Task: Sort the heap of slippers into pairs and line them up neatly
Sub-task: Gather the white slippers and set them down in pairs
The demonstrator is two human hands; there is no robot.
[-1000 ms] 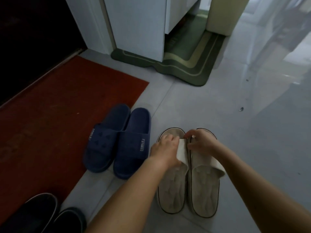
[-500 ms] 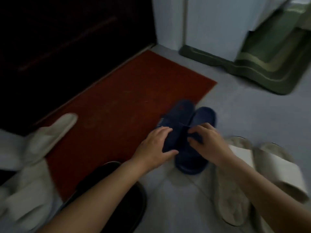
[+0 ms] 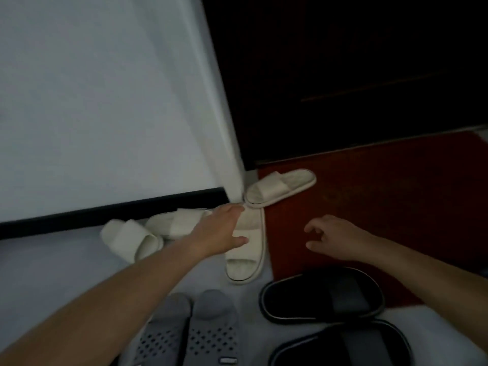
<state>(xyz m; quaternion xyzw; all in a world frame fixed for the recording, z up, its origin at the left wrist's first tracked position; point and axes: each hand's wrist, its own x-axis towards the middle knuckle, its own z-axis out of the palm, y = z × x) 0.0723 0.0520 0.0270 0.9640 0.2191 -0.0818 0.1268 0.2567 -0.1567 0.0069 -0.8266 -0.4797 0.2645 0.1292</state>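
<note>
Slippers in cream make up what remains unsorted, and they lie ahead and to my left, against the white wall (image 3: pixel 105 114) with its black skirting. My left hand (image 3: pixel 220 231) is stretched flat over the nearest cream slipper (image 3: pixel 245 256), fingers extended and thumb out, resting on or just above its strap; I cannot tell whether it has closed on anything yet. That slipper's long axis runs away from me, toe opening towards me, along the edge of the red doormat (image 3: pixel 383 207). A second cream slipper (image 3: pixel 280 187) lies crosswise beyond it, half on the mat, almost touching my left fingertips. Two more, one by the skirting (image 3: pixel 177 223) and one tilted further left (image 3: pixel 129 240), overlap each other. My right hand (image 3: pixel 332 239) hovers over the mat, fingers loosely curled, holding nothing. I judge the left hand nearer to every cream slipper, though the right could reach the crosswise one. No containers are in view. Nearer me, a grey perforated pair (image 3: pixel 195 331) sits side by side, and two black slides (image 3: pixel 322 297) lie one behind the other.
</note>
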